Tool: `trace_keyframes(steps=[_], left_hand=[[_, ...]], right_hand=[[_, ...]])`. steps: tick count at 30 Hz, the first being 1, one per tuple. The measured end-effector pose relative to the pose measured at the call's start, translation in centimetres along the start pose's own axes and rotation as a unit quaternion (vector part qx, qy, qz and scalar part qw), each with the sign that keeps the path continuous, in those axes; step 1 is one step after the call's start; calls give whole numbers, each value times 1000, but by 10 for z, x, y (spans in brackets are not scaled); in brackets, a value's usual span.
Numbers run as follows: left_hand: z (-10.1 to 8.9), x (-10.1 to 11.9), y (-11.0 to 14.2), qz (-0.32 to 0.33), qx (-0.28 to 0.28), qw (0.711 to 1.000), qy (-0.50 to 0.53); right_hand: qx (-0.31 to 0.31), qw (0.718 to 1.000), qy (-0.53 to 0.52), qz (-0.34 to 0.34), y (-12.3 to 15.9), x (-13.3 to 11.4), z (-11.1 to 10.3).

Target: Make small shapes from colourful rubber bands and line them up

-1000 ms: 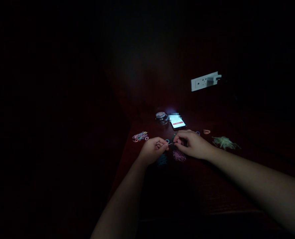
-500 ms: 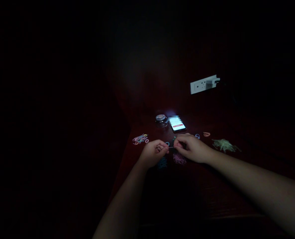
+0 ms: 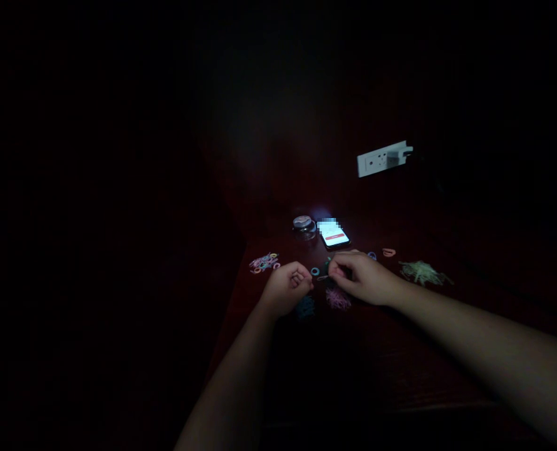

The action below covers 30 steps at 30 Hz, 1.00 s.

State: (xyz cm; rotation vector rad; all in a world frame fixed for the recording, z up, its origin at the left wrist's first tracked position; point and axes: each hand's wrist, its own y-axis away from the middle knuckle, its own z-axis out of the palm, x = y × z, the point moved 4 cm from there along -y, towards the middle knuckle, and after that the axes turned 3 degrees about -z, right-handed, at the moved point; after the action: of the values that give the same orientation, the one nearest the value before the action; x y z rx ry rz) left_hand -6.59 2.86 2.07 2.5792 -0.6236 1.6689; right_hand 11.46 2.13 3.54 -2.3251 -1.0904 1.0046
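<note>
Between finger and thumb of my right hand [image 3: 360, 275] is a thin pale rubber band [image 3: 322, 277], its loop sticking out to the left. My left hand [image 3: 287, 287] is just left of that loop and apart from it, fingers curled to the thumb; whether anything is inside cannot be seen. A blue ring-shaped band [image 3: 314, 271] lies behind the gap between my hands. Below them are a pile of pink-purple bands [image 3: 338, 299] and a dim pile of blue bands [image 3: 306, 307]. A green piece [image 3: 327, 262] shows partly behind my right fingers.
Mixed coloured bands [image 3: 265, 262] lie at the left table edge, pale yellow-green bands [image 3: 423, 272] at the right. An orange band [image 3: 388, 252] and a purple band [image 3: 372, 255] lie behind my right hand. Farther back are a lidded jar [image 3: 304, 227], a lit phone [image 3: 334, 235] and a wall socket [image 3: 382, 159].
The band was stretched between both hands; its left end is now out of my left fingers and the loop hangs slack from my right hand. My left hand has drawn slightly left.
</note>
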Motion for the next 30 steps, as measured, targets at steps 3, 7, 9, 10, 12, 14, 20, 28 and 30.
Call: trace_keyframes(steps=[3, 7, 9, 10, 12, 14, 20, 28, 30], left_hand=[[0, 1, 0, 11, 11, 1000, -6], [5, 2, -1, 14, -19, 1000, -15], [7, 1, -1, 7, -31, 999, -19], [7, 1, -1, 3, -31, 999, -18], [6, 1, 0, -2, -28, 1000, -15], [5, 0, 0, 1, -27, 999, -18], [1, -2, 0, 11, -17, 999, -33], [-32, -27, -5, -43, 105, 982, -150], [-46, -38, -5, -70, 151, 962, -215]], right_hand=[[-5, 1000, -1, 4, 0, -2, 0], [-22, 1000, 14, -3, -1, -7, 3], [-28, 999, 16, -8, -1, -8, 4], [-29, 999, 16, -11, -1, -8, 4], [-29, 999, 17, -15, -1, -7, 3], [-29, 999, 20, -19, 0, -5, 2], [-30, 999, 23, -20, 0, -2, -3], [-52, 998, 37, 1, 2, 10, -3], [-65, 997, 35, 6, 2, 10, -2]])
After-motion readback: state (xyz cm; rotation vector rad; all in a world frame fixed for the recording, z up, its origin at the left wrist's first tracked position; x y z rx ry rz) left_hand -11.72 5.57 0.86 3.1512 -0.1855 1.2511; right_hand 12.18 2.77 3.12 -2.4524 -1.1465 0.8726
